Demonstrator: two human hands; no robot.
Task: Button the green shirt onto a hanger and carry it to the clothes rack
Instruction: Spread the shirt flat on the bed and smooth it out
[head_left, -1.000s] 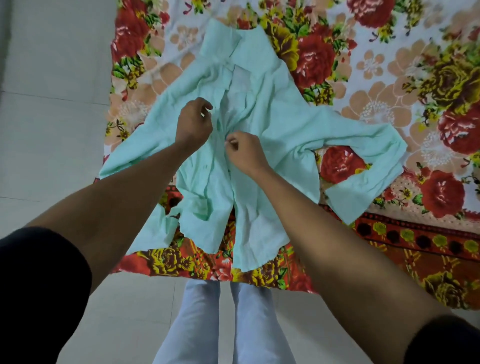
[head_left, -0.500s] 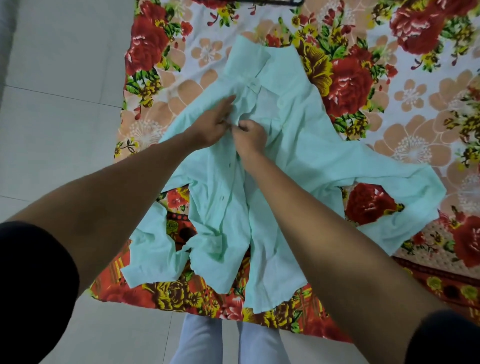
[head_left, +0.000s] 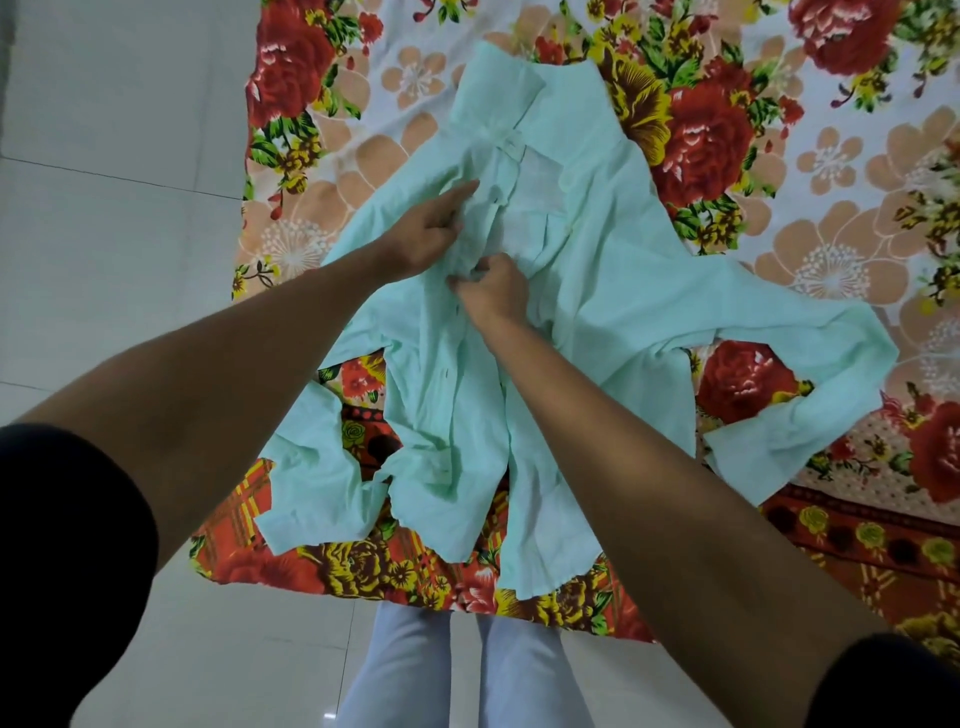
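While a pale tiled floor fills the left side, a flowered blanket covers the rest, seen from above. Spread flat on it, collar at the top, lies the green shirt, its front open toward the lower hem. At the shirt's chest, the left hand rests on the placket with one finger stretched out and the others loosely curled on the cloth. Just beside it, the right hand pinches a fold of the placket between closed fingertips. Both sleeves lie crumpled outward.
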